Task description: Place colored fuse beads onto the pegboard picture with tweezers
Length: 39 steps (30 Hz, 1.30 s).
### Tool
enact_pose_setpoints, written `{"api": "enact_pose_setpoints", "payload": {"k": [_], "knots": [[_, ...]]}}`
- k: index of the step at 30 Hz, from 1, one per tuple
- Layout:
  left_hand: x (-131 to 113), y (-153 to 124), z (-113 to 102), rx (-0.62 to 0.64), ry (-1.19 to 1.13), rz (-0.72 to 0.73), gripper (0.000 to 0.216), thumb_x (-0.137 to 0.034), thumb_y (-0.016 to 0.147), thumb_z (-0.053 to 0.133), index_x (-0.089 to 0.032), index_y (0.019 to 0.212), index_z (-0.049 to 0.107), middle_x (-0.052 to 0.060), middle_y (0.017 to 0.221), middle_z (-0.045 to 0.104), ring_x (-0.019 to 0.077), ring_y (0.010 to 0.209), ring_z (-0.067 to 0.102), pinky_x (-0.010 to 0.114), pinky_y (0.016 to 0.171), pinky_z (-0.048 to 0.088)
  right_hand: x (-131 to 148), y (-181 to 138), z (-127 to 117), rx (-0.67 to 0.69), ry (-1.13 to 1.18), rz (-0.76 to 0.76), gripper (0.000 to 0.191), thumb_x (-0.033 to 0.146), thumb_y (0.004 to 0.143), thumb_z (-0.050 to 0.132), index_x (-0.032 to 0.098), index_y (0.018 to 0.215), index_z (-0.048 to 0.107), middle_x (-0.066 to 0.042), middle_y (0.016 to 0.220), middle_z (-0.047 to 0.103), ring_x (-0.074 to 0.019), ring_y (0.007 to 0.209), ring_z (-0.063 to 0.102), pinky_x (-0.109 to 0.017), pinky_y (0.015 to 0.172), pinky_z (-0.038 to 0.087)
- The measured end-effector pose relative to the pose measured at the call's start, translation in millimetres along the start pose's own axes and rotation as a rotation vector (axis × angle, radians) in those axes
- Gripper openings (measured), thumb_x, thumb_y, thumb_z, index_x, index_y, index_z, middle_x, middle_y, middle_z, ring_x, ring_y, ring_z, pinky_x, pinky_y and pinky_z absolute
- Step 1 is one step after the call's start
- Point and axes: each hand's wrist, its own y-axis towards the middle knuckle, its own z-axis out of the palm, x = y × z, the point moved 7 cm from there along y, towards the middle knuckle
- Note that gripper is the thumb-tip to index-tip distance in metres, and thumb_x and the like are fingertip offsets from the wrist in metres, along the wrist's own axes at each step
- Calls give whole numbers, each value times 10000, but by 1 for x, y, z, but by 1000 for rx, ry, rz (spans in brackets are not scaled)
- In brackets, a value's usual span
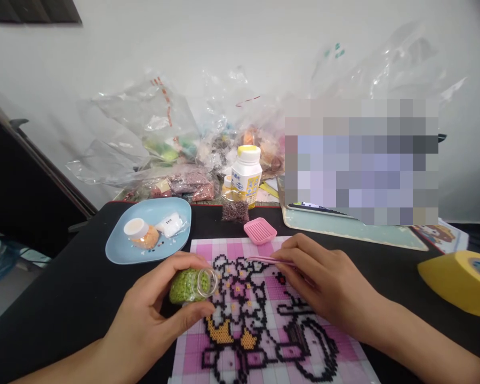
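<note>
My left hand [152,312] is wrapped round a small clear jar of green beads [192,285], tipped on its side with the open mouth facing right. My right hand [324,285] pinches pink tweezers [270,260], whose tips point left over the bead pegboard [264,320]. The board lies flat on the black table [64,298] and carries a pink checked pattern with black outlines, pink flowers and orange beads. The jar's mouth hovers at the board's left edge, close to the tweezer tips.
A light blue plate [122,250] holds an orange bead jar [142,233] and a white packet. Behind the board sit a small pink tray [260,230], a bag of dark beads [235,211], a white bottle with yellow cap [246,176] and several plastic bags. A yellow tape roll [460,280] lies at the right.
</note>
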Motion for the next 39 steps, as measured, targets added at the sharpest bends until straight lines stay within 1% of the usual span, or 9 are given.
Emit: {"api": "enact_pose_setpoints", "payload": {"k": [3, 9, 16, 24, 28, 32, 34, 39], "knots": [[-1, 1, 0, -1, -3, 14, 281, -243, 785, 709, -321, 1039, 618, -33, 1006, 671, 152, 925, 640, 177, 743, 528, 2, 0, 4, 19, -12, -8, 140, 194, 956, 436, 168, 1010, 562, -47, 868, 597, -116, 636, 572, -230, 513, 452], [-7, 3, 1, 8, 14, 97, 349, -219, 777, 722, -359, 1073, 603, -47, 1039, 662, 146, 992, 622, 195, 838, 508, 1, 1, 5, 42, -24, -5, 163, 195, 961, 422, 159, 1007, 573, -53, 866, 605, -116, 648, 589, -227, 539, 467], [-8, 5, 3, 21, 14, 105, 311, -237, 761, 746, -340, 1027, 623, -40, 1006, 669, 148, 967, 629, 192, 802, 504, 2, 0, 6, 35, -25, -14, 147, 190, 958, 433, 157, 1014, 565, -56, 876, 604, -121, 654, 587, -232, 534, 468], [-5, 4, 2, 11, -14, 63, 329, -254, 742, 761, -365, 1022, 629, -64, 997, 673, 129, 928, 627, 167, 786, 493, 1, 0, 7, 45, -35, -23, 154, 199, 961, 429, 164, 1033, 561, -53, 880, 604, -113, 645, 577, -222, 525, 453], [-1, 2, 1, -49, -56, -19, 342, -294, 703, 789, -338, 1011, 649, -47, 933, 690, 141, 859, 629, 174, 727, 492, 2, 0, 6, 49, -41, -22, 180, 206, 963, 424, 163, 1043, 579, -57, 886, 609, -113, 653, 592, -220, 528, 456], [0, 0, 1, -98, -105, -51, 307, -307, 671, 807, -322, 952, 685, -32, 949, 696, 161, 879, 625, 190, 726, 489, 2, 1, 6, 40, -47, -23, 185, 206, 961, 426, 153, 1041, 585, -59, 887, 612, -119, 657, 599, -228, 527, 466], [0, 0, 1, -94, -94, -39, 304, -302, 674, 805, -322, 954, 685, -28, 967, 695, 165, 890, 628, 197, 735, 494, 2, 0, 6, 37, -49, -27, 192, 209, 963, 421, 154, 1040, 588, -59, 891, 615, -117, 657, 598, -227, 527, 468], [0, 2, 0, -13, -2, 23, 324, -287, 710, 781, -306, 1007, 653, -8, 991, 689, 181, 907, 644, 218, 742, 525, 1, -1, 6, 36, -62, -36, 203, 213, 962, 418, 163, 1047, 596, -59, 911, 616, -103, 628, 582, -220, 513, 457]]}}
